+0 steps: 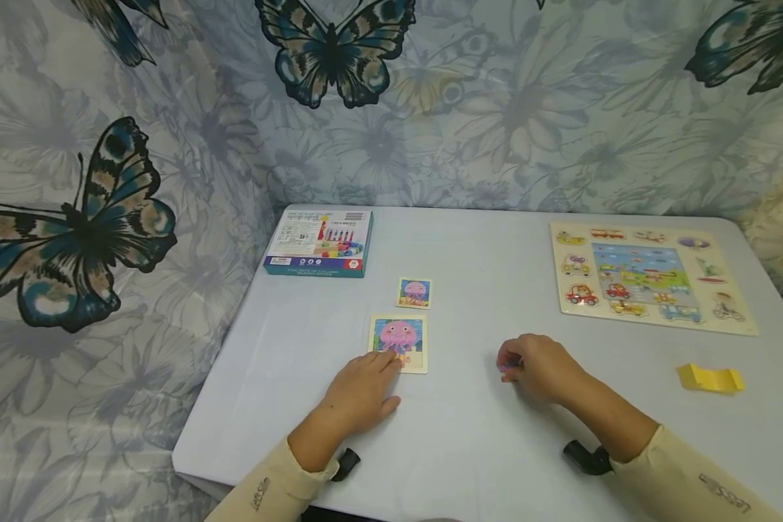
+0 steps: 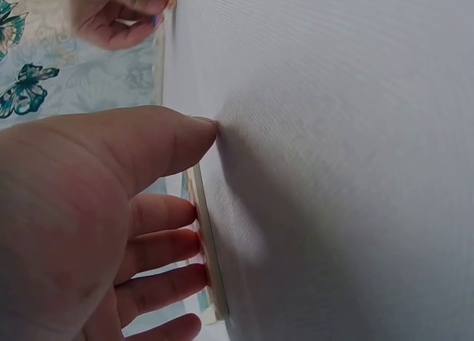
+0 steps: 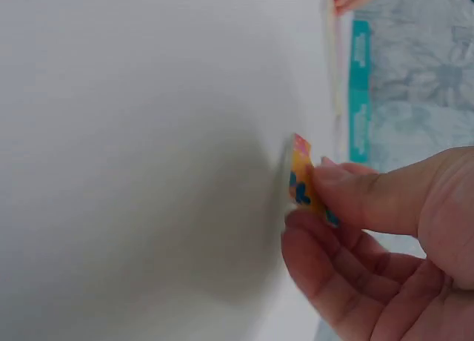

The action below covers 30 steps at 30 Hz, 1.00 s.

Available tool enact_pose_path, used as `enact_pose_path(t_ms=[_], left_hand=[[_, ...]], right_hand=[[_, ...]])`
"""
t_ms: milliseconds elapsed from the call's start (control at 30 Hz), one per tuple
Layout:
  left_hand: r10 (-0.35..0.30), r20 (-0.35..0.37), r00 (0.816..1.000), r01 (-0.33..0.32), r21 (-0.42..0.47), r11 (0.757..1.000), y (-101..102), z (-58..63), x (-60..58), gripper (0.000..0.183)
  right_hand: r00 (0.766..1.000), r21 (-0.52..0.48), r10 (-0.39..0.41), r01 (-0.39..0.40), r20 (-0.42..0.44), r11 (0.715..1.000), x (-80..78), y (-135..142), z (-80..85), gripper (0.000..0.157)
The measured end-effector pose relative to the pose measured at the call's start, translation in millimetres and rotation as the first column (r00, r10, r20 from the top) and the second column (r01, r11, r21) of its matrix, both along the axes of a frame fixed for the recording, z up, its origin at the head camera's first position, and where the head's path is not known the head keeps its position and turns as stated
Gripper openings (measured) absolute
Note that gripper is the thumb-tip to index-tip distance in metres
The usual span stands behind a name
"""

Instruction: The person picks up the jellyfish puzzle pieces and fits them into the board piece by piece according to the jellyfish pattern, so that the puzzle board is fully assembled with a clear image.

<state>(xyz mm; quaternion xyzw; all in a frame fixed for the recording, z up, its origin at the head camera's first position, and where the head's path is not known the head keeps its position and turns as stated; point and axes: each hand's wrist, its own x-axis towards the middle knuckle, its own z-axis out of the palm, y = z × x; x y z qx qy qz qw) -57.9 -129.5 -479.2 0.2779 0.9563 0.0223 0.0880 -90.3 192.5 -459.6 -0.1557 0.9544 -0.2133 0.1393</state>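
Note:
A board with a pink octopus-like picture (image 1: 398,333) lies flat near the table's middle. The fingers of my left hand (image 1: 360,391) rest on its lower left part, stretched out rather than curled; the left wrist view shows the board's thick pale edge (image 2: 210,259). A smaller card with a similar pink picture (image 1: 415,293) lies just beyond it. To the right, my right hand (image 1: 543,368) pinches a small flat piece (image 3: 301,174) between thumb and fingers, close to the tabletop. Orange-yellow with blue and pink marks, the piece is partly covered by the fingers.
A flat box (image 1: 320,243) with a teal side lies at the table's far left. At the far right is a vehicle picture board (image 1: 655,315). Nearer on that side sits a yellow curved block (image 1: 711,379). The white table (image 1: 470,449) meets butterfly-patterned cloth behind.

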Motion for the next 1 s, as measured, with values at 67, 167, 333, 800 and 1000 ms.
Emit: enact_pose_path(t_ms=[67, 167, 333, 800, 1000], left_hand=[[0.005, 0.01, 1.0, -0.005, 0.023, 1.0, 0.4, 0.3, -0.1, 0.058], [0.016, 0.037, 0.999, -0.018, 0.042, 0.999, 1.7, 1.1, -0.2, 0.058], [0.024, 0.049, 0.998, -0.025, 0.014, 1.0, 6.7, 1.3, -1.5, 0.06], [0.005, 0.011, 1.0, -0.004, -0.081, 0.997, 8.4, -1.2, 0.3, 0.06], [0.006, 0.001, 1.0, -0.006, -0.076, 0.997, 6.1, -0.1, 0.2, 0.059]], right_hand=[[1.0, -0.04, -0.002, 0.002, 0.021, 0.999, -8.7, -10.0, 2.8, 0.015], [0.998, -0.139, 0.011, -0.001, 0.067, 0.99, -21.8, -32.2, 1.3, 0.014], [0.993, -0.3, 0.056, -0.021, 0.107, 0.954, -40.8, -72.4, -11.4, 0.014], [0.989, -0.247, 0.126, -0.104, 0.075, 0.964, -49.0, -111.3, -27.8, 0.011], [0.991, -0.191, 0.1, -0.082, 0.087, 0.978, -58.0, -115.7, -23.3, 0.026]])
